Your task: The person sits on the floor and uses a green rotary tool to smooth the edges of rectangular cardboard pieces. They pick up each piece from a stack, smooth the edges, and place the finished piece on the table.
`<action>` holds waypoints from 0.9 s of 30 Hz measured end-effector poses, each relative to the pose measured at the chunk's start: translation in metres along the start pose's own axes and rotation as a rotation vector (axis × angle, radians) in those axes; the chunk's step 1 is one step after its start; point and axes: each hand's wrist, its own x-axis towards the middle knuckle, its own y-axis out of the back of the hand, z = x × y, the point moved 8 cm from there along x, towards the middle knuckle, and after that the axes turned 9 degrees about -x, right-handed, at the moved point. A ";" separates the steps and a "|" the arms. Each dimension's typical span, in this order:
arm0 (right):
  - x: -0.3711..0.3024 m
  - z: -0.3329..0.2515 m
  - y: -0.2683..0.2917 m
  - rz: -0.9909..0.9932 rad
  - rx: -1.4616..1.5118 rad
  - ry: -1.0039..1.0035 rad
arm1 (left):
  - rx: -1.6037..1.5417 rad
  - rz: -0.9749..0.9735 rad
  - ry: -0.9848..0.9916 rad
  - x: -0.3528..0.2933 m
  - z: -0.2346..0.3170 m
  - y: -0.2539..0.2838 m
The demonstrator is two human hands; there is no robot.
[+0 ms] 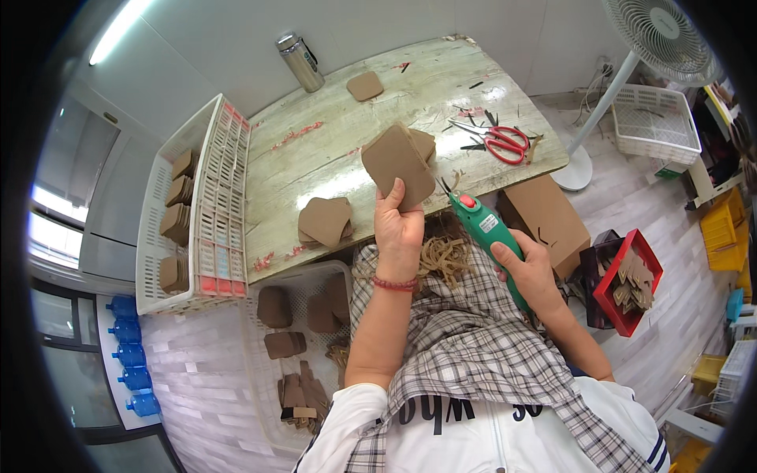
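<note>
My left hand (400, 229) is closed on a tan, rounded-corner square piece (398, 165), thumb on its face, held up over the table's front edge. Similar pieces (423, 144) show partly behind it; whether they are in the same grip, I cannot tell. My right hand (527, 270) is wrapped round a green handheld electric cutter (486, 225) with a red button. Its thin pronged tip points at the piece's right edge, a little apart from it. A pile of tan strips (443, 258) lies on my checked apron (481, 331), below the left hand.
On the worn table (300, 173) are red-handled scissors (503, 145), dark scraps, a small stack of pieces (324, 221), one single piece (365, 86) and a steel flask (300, 61). White crates (221, 197) stand left. A cardboard box (544, 221) and red bin (653, 252) stand right.
</note>
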 end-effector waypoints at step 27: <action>0.002 -0.015 0.006 0.048 0.046 0.019 | 0.036 -0.109 0.129 -0.034 -0.045 0.010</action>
